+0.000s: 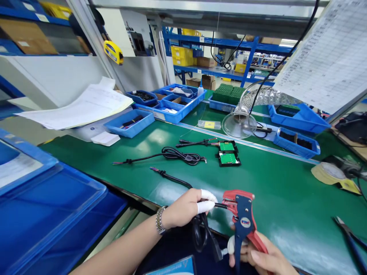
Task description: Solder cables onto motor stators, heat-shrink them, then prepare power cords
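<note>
My left hand (190,208), with white finger cots on the thumb and a finger, pinches a black cable (220,205). The cable's end reaches into the jaws of a red and dark-blue wire stripper (243,214). My right hand (262,254) is wrapped around the stripper's handles, below its head. The rest of the cable hangs in loops (199,233) under my left hand, with a connector (218,252) near the right fingers. Another stretch of black cable (174,178), with coloured wire ends, lies on the green mat behind my left hand.
A coiled black cable (183,156) and black cases with green circuit boards (228,152) lie on the green mat (286,183). Blue bins (130,123) line the back. A clear fume hood (239,125) stands behind the boards. Pliers (348,233) and a tape roll (329,172) lie right.
</note>
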`<state>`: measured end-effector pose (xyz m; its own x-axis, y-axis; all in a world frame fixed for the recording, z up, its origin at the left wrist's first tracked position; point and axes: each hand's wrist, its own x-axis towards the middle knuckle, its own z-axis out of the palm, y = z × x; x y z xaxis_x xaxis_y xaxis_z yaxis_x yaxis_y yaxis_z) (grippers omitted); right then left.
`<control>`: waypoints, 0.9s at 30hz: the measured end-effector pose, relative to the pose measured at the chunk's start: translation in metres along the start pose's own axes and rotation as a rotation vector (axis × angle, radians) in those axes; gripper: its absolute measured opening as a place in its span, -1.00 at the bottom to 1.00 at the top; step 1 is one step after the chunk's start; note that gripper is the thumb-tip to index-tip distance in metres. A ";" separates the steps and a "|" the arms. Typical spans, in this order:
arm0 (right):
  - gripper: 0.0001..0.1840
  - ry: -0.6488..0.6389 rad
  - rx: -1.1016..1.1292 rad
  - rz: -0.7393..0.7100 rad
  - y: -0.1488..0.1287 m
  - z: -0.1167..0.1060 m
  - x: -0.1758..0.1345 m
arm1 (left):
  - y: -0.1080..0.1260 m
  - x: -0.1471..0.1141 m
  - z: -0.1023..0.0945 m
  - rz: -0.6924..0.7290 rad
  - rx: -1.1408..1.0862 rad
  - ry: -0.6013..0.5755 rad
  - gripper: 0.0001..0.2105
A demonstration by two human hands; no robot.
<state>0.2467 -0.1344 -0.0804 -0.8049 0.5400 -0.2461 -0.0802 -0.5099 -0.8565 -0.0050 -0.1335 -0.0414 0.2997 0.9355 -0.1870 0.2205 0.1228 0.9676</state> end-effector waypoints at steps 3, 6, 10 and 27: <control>-0.40 -0.014 0.043 0.017 0.001 0.003 0.002 | 0.001 0.002 0.002 -0.044 -0.040 -0.021 -0.83; -0.40 -0.035 0.003 0.039 -0.001 0.002 0.002 | 0.002 0.002 0.002 -0.067 -0.065 -0.022 -0.84; -0.41 -0.031 0.011 0.050 0.001 0.000 0.000 | 0.006 0.002 -0.001 -0.042 -0.051 -0.017 -0.83; -0.46 -0.123 0.100 0.152 0.002 -0.006 0.000 | 0.007 0.004 -0.005 -0.065 -0.057 -0.065 -0.83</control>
<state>0.2505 -0.1317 -0.0852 -0.8773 0.3695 -0.3064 -0.0059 -0.6465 -0.7629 -0.0072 -0.1277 -0.0344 0.3462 0.9017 -0.2589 0.1889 0.2033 0.9607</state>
